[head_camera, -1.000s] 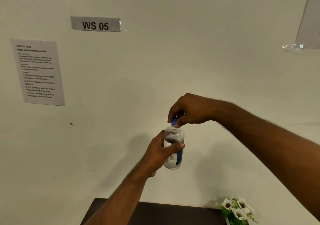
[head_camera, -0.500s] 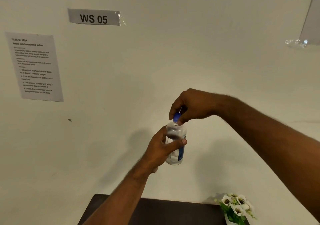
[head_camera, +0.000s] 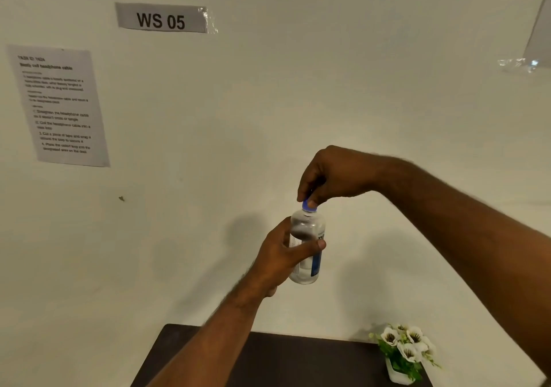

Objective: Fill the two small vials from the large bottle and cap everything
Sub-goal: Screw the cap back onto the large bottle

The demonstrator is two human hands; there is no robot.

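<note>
Head view: the left hand [head_camera: 283,255] grips a clear large bottle [head_camera: 307,246] around its middle, holding it upright in the air above the dark surface [head_camera: 268,359]. The right hand [head_camera: 334,175] reaches from above, its fingers [head_camera: 302,191] pinching the blue cap [head_camera: 309,205] on the bottle's neck. A small pot of white flowers [head_camera: 404,349] stands on the surface by the wall, where a "WS 05" label [head_camera: 161,18] hangs.

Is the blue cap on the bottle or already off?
On. The blue cap sits on the neck of the bottle, pinched by the right hand; the left hand grips the body. How tightly it is screwed cannot be told.
</note>
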